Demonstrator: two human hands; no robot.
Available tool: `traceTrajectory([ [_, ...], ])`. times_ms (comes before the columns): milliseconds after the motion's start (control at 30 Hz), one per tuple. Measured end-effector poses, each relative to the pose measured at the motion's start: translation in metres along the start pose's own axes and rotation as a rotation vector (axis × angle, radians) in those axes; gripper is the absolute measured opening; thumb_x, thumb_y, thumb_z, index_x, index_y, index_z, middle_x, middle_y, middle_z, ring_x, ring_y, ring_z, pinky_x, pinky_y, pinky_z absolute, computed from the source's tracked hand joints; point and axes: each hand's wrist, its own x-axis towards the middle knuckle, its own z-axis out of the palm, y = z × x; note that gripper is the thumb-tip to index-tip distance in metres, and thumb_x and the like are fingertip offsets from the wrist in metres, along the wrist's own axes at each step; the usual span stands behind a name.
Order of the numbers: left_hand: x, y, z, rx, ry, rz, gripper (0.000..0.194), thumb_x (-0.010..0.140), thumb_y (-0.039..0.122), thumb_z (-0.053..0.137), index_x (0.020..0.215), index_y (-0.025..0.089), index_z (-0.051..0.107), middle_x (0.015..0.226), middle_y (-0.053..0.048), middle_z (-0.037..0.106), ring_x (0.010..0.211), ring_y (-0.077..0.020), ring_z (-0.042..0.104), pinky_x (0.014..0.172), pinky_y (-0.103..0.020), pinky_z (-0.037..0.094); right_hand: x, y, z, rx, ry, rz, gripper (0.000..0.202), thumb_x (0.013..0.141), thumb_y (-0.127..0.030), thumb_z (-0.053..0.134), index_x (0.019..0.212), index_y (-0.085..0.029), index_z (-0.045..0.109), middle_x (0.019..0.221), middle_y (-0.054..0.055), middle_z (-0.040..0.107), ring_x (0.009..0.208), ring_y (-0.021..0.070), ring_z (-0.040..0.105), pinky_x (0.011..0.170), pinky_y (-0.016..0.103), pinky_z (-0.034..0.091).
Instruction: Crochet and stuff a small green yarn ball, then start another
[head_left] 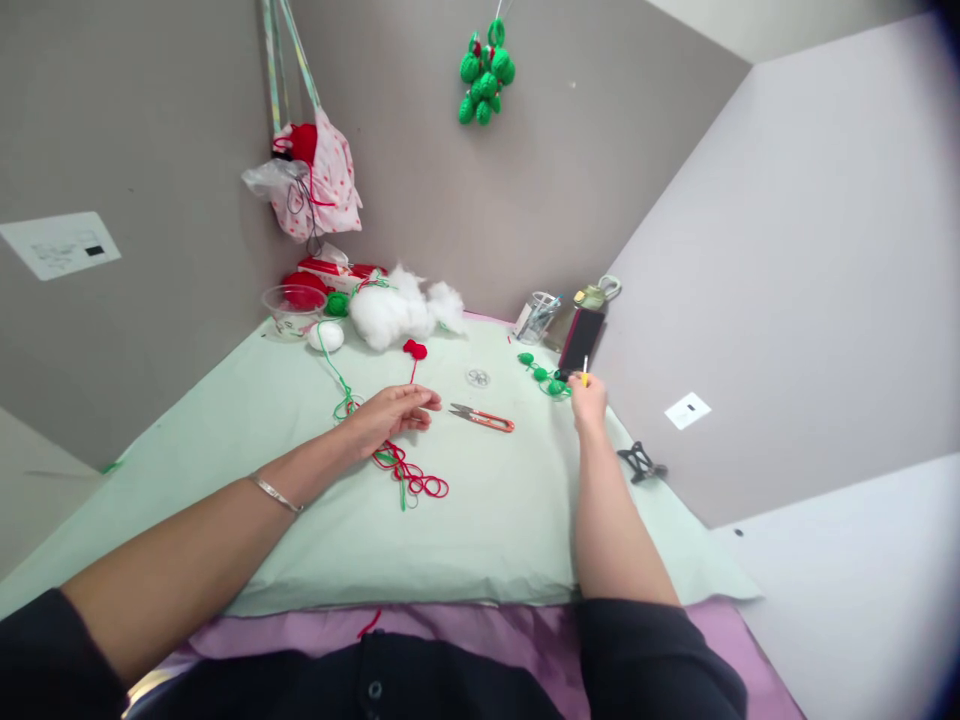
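My left hand [397, 412] hovers over the table, fingers loosely stretched, with nothing visible in it. Under it lies loose red yarn [409, 475] mixed with some green strands. Just right of its fingertips are orange-handled thread snips [484, 418]. At the right, my right hand [589, 400] is closed on a small crochet hook [585, 377] with a yellow handle, its thin tip pointing up. Beside that hand runs a string of small green crocheted pieces [540, 374]. A red crocheted piece [415, 349] lies beyond my left hand, a red strand trailing from it.
White stuffing [397, 310], a clear plastic tub [294, 308] and a white yarn ball [326, 336] stand at the back left. A phone [582, 340] leans on a bottle [590, 297] beside a pen cup [536, 318]. A black clip [641, 462] lies at the right edge.
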Motion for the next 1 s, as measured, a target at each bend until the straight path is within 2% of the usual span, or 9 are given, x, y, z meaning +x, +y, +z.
traceTrajectory([
  [133, 0.0, 0.011, -0.007, -0.034, 0.032, 0.069, 0.014, 0.086, 0.024, 0.074, 0.091, 0.011, 0.073, 0.099, -0.009, 0.073, 0.069, -0.0089, 0.064, 0.071, -0.022, 0.056, 0.005, -0.013, -0.018, -0.069, 0.249, 0.044, 0.037, 0.098, -0.036, 0.063, 0.128, -0.016, 0.06, 0.128, 0.011, 0.064, 0.11, 0.0237, 0.065, 0.093, 0.045, 0.058],
  [233, 0.002, 0.019, -0.015, -0.051, 0.073, 0.126, 0.013, 0.087, 0.024, 0.072, 0.091, 0.012, 0.071, 0.098, -0.008, 0.072, 0.069, -0.0079, 0.063, 0.071, -0.021, 0.056, -0.001, -0.031, -0.021, -0.055, 0.275, -0.008, 0.034, 0.098, -0.028, 0.053, 0.127, -0.011, 0.057, 0.114, 0.013, 0.067, 0.093, 0.0192, 0.064, 0.079, 0.035, 0.054],
  [300, 0.003, 0.022, -0.02, -0.045, 0.098, 0.155, 0.013, 0.088, 0.025, 0.07, 0.093, 0.012, 0.071, 0.099, -0.008, 0.072, 0.069, -0.0076, 0.062, 0.071, -0.02, 0.057, -0.011, -0.044, -0.014, -0.028, 0.171, -0.061, 0.034, 0.096, -0.031, 0.049, 0.123, -0.012, 0.058, 0.1, 0.009, 0.068, 0.072, 0.0147, 0.058, 0.063, 0.029, 0.048],
  [433, 0.003, 0.028, -0.024, 0.029, 0.12, 0.189, 0.017, 0.087, 0.028, 0.069, 0.095, 0.013, 0.07, 0.101, -0.008, 0.072, 0.072, -0.0086, 0.062, 0.074, -0.022, 0.056, -0.05, -0.065, 0.018, 0.02, -0.271, -0.166, 0.032, 0.089, -0.041, 0.055, 0.102, -0.014, 0.068, 0.069, 0.0, 0.063, 0.047, 0.0089, 0.035, 0.046, 0.025, 0.03],
  [567, 0.002, 0.036, -0.03, 0.194, 0.131, 0.226, 0.023, 0.088, 0.037, 0.064, 0.097, 0.016, 0.067, 0.105, -0.008, 0.071, 0.075, -0.0102, 0.062, 0.08, -0.026, 0.056, -0.107, -0.079, 0.054, -0.007, -0.742, -0.304, 0.025, 0.081, -0.04, 0.068, 0.079, -0.016, 0.074, 0.064, 0.001, 0.066, 0.057, 0.0119, 0.051, 0.056, 0.025, 0.04],
  [633, 0.002, 0.043, -0.038, 0.326, 0.129, 0.243, 0.025, 0.086, 0.039, 0.064, 0.098, 0.018, 0.067, 0.105, -0.006, 0.07, 0.078, -0.012, 0.062, 0.081, -0.029, 0.054, -0.134, -0.084, 0.067, -0.047, -0.913, -0.373, 0.023, 0.083, -0.038, 0.069, 0.087, -0.017, 0.077, 0.068, 0.001, 0.069, 0.064, 0.014, 0.057, 0.063, 0.026, 0.044],
  [800, 0.0, 0.056, -0.067, 0.763, -0.002, 0.121, 0.02, 0.068, 0.028, 0.074, 0.085, 0.019, 0.072, 0.082, -0.001, 0.07, 0.074, -0.0167, 0.06, 0.067, -0.027, 0.045, -0.184, -0.09, 0.093, -0.208, -1.026, -0.541, 0.038, 0.092, -0.026, 0.064, 0.129, -0.025, 0.068, 0.1, 0.004, 0.075, 0.083, 0.0165, 0.063, 0.08, 0.028, 0.044],
  [900, 0.0, 0.055, -0.08, 0.952, -0.136, -0.024, 0.018, 0.06, 0.025, 0.074, 0.077, 0.019, 0.073, 0.071, 0.0, 0.068, 0.065, -0.0166, 0.057, 0.06, -0.027, 0.041, -0.186, -0.086, 0.105, -0.316, -1.006, -0.57, 0.02, 0.09, -0.025, 0.067, 0.108, -0.024, 0.074, 0.104, 0.006, 0.074, 0.087, 0.019, 0.065, 0.082, 0.03, 0.044],
  [1000, 0.001, 0.05, -0.085, 1.06, -0.206, -0.085, 0.011, 0.062, 0.025, 0.07, 0.071, 0.019, 0.071, 0.065, 0.001, 0.065, 0.062, -0.0161, 0.054, 0.059, -0.028, 0.039, -0.155, -0.077, 0.102, -0.356, -0.876, -0.51, 0.008, 0.091, -0.023, 0.066, 0.095, -0.019, 0.073, 0.103, 0.008, 0.072, 0.091, 0.0214, 0.067, 0.087, 0.035, 0.048],
])
